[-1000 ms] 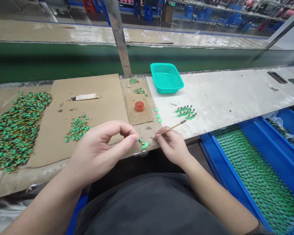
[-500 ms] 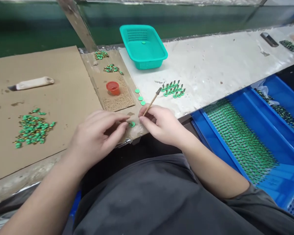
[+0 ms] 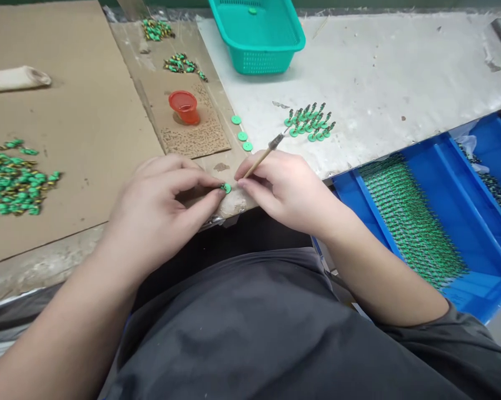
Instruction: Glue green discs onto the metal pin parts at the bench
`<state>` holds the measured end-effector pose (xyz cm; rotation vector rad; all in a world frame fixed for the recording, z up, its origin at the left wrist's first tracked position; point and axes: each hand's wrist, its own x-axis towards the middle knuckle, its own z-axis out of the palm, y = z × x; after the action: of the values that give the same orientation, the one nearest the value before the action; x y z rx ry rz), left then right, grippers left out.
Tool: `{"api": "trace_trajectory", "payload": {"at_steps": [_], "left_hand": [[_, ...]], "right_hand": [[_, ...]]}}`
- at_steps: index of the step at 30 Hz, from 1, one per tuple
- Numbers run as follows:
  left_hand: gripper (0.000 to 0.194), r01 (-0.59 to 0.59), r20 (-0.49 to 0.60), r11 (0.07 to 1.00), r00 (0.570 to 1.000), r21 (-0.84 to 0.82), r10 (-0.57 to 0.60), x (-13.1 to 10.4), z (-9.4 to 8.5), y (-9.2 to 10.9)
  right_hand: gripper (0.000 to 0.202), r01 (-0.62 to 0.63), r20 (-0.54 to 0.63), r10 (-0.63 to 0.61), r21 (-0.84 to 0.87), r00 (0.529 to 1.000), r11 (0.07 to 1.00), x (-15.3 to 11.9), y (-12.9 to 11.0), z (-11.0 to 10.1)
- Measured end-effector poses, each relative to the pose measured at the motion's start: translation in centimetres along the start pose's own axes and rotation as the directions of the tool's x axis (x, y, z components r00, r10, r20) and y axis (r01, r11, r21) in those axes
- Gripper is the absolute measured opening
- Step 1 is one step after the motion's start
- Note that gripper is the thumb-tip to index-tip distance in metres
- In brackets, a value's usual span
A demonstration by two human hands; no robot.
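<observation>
Near the table's front edge, my left hand (image 3: 163, 205) pinches a small dark-and-green figure, mostly hidden by the fingertips, at a round green disc (image 3: 228, 188). Whether the disc itself is gripped or lies on the table, I cannot tell. Close by on the right, my right hand (image 3: 281, 191) is closed around a thin wooden-handled tool (image 3: 259, 161) with a dark collar and fine tip, pointing up and away from me. Three loose green discs (image 3: 242, 136) lie beyond my hands. Several small figures on green disc bases (image 3: 311, 122) stand upright to the right of them.
An orange-red cup (image 3: 184, 106) stands on a cardboard piece (image 3: 194, 139). Green-and-gold pieces lie in piles, the largest (image 3: 15, 180) at left. A turquoise basket (image 3: 262, 61) holds one disc. Blue bins (image 3: 462, 216) with rows of green pieces sit below right. A pale roll (image 3: 15, 79) lies left.
My left fingertips have closed in on the disc and the small figure there. My right hand keeps its hold on the tool. The view has tilted down and come nearer the table.
</observation>
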<state>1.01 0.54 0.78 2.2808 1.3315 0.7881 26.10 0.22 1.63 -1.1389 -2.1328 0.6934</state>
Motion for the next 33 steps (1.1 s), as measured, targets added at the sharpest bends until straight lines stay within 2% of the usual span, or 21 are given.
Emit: {"api": "trace_trajectory", "payload": {"at_steps": [5,11,18,24,30,33], "left_hand": [[0.024,0.038,-0.005,0.999,0.999,-0.026,-0.038,-0.2,0.1,0.1],[0.025,0.048,0.006,0.998,0.999,-0.036,-0.048,-0.1,0.1,-0.2],[0.023,0.025,-0.002,0.999,1.000,-0.022,-0.025,-0.3,0.2,-0.3],[0.022,-0.020,-0.005,1.000,1.000,-0.017,0.020,-0.3,0.2,-0.6],[0.021,-0.071,-0.055,0.997,0.996,0.026,0.072,-0.7,0.7,-1.2],[0.020,-0.081,-0.053,0.996,0.995,0.028,0.083,-0.7,0.8,-1.3]], "right_hand": [[0.012,0.013,-0.014,-0.013,0.069,1.000,0.998,-0.1,-0.2,0.8],[0.008,0.066,-0.032,-0.066,0.014,0.997,0.998,0.0,-0.2,1.3],[0.017,0.033,0.014,-0.033,-0.012,0.999,0.999,0.3,-0.4,0.8],[0.018,0.046,-0.010,-0.046,0.010,0.999,0.999,0.5,-0.4,0.9],[0.020,0.171,-0.078,-0.171,-0.011,0.982,0.985,0.6,0.1,1.5],[0.021,0.176,-0.079,-0.178,-0.025,0.981,0.984,0.7,0.2,1.5]]}}
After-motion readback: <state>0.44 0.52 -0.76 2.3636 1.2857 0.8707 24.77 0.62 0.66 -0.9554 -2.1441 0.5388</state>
